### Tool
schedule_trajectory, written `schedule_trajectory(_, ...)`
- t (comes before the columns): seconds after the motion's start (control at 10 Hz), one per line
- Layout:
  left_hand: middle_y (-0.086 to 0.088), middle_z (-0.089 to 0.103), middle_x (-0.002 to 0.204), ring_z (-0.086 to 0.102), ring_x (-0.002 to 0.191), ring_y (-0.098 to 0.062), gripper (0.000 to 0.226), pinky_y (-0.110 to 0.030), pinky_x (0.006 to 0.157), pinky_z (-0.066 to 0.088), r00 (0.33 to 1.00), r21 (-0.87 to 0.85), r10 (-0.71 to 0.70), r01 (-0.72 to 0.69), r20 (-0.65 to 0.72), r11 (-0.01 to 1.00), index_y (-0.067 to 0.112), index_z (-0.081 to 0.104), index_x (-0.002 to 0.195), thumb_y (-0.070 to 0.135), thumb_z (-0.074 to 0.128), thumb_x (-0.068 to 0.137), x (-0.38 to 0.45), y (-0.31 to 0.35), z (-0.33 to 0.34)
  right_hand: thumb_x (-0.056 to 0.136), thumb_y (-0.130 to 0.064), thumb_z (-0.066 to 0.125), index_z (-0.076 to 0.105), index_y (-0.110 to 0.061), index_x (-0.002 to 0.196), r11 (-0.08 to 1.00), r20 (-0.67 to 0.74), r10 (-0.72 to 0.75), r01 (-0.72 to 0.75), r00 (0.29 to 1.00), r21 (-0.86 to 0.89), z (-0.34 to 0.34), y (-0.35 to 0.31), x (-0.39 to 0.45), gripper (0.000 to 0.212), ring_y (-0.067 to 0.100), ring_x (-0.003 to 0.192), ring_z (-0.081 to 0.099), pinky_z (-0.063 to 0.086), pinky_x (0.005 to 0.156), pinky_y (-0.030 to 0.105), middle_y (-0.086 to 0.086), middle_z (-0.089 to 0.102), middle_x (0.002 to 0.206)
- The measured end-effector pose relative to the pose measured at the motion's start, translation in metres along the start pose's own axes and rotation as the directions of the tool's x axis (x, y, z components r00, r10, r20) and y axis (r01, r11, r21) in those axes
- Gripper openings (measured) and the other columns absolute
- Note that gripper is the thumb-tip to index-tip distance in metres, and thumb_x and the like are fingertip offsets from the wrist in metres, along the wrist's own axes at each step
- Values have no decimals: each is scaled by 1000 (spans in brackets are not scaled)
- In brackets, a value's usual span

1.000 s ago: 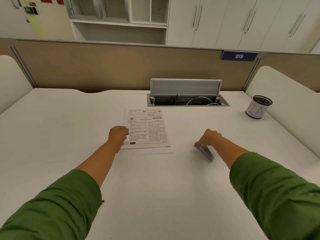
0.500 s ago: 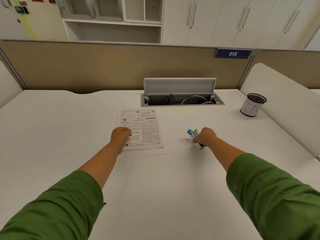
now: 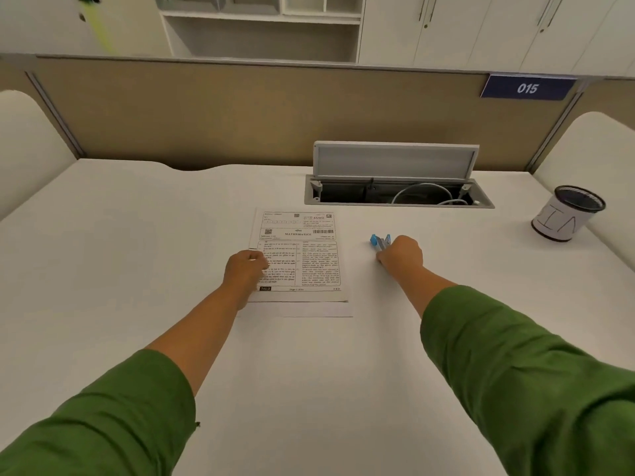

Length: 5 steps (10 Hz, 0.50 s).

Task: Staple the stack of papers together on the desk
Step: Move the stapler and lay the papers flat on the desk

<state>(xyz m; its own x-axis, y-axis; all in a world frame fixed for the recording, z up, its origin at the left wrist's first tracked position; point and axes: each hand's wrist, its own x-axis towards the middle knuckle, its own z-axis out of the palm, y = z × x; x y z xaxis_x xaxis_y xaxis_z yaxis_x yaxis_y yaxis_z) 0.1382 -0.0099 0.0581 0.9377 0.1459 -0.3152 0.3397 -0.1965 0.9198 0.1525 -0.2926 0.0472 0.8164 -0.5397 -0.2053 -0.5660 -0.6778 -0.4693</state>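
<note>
A stack of printed papers (image 3: pixel 302 242) lies flat on the white desk (image 3: pixel 137 255), its sheets slightly offset at the bottom edge. My left hand (image 3: pixel 245 266) rests curled on the stack's left side, pressing it down. To the right of the papers, my right hand (image 3: pixel 400 257) is closed around a small blue and silver stapler (image 3: pixel 379 241), whose front end sticks out toward the stack, a short gap away from it.
An open cable hatch (image 3: pixel 398 194) with white wires sits behind the papers. A black mesh pen cup (image 3: pixel 567 218) wrapped in white paper stands at the far right. A tan partition (image 3: pixel 240 111) closes the desk's back edge.
My right hand picked the stapler up off the desk and turned its blue end toward the papers. My left hand stayed on the stack.
</note>
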Motion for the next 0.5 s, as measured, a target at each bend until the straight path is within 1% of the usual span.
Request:
schedule_trajectory(0.1,-7,61,100,56,75,-15,14,-26,56,43,1000,1,-3,3,-7,1000,14,58,101,10,55,88,8,1,-1,83,-20,63,51,-8,86,1000,-15,1,-1,1000,-3,2,-5,7,17,20,74,51,40,65,28,6,50,78)
schedule_trajectory(0.2,-7,62,99,57,79,-17,21,-25,57,44,1000,0,-11,11,-11,1000,10,59,109,11,55,89,12,2,-1,80,-25,67,55,-6,91,1000,-8,3,-3,1000,-3,4,-4,13,25,20,74,52,41,64,28,5,51,74)
schedule_trajectory(0.3,-8,62,98,56,74,-15,21,-25,57,43,1000,-4,-14,14,-9,1000,10,59,108,10,55,88,12,2,-1,78,-34,69,55,-5,95,1000,-4,-7,7,1000,-7,0,-5,11,37,21,75,52,41,65,29,7,53,82)
schedule_trajectory(0.4,-8,61,101,55,73,-15,21,-25,57,43,1000,-1,-6,6,-2,1000,9,59,109,9,55,88,10,3,-2,76,-42,69,55,-7,95,1000,-40,-18,18,999,0,0,-3,8,43,20,76,53,41,64,30,7,54,84)
schedule_trajectory(0.5,-8,61,102,54,71,-13,18,-23,57,44,1000,29,19,-19,13,999,10,58,105,8,54,88,2,6,-1,77,-46,67,58,-5,97,999,-85,-31,30,996,-13,-10,-7,0,46,21,77,56,42,63,30,8,58,85)
